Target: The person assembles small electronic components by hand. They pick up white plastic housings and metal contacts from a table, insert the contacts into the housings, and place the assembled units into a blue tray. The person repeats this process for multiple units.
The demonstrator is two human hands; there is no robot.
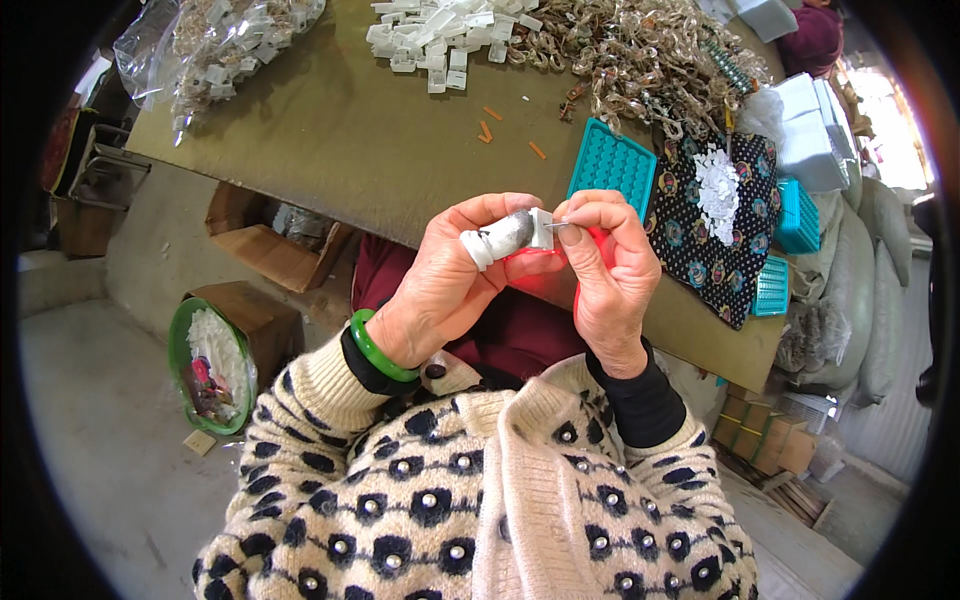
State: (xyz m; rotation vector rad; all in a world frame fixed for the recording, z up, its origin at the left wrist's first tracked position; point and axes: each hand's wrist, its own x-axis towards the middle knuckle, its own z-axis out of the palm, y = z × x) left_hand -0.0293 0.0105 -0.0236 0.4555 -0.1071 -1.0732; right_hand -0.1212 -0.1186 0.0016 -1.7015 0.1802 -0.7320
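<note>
My left hand (pixel 440 265), with a green bangle at its wrist, is closed on a small white plastic piece (pixel 541 228). One of its digits wears a white wrapping (pixel 500 238), smudged dark toward the tip. Thumb and fingers of my right hand (pixel 610 250) pinch a thin metal pin (pixel 557 225), its end at the white piece's right side. Whether the pin sits inside the piece cannot be made out. Both hands are held close together over the table's near edge, and red light falls on the fingers.
On the olive table (pixel 380 130) lie white plastic pieces (pixel 450 35), a heap of tangled wired parts (pixel 650 60), a teal tray (pixel 612 168) and a patterned cloth (pixel 700 270) bearing white bits (pixel 716 190). A bagged pile (pixel 235 60) is far left. A green basin (pixel 185 365) stands on the floor.
</note>
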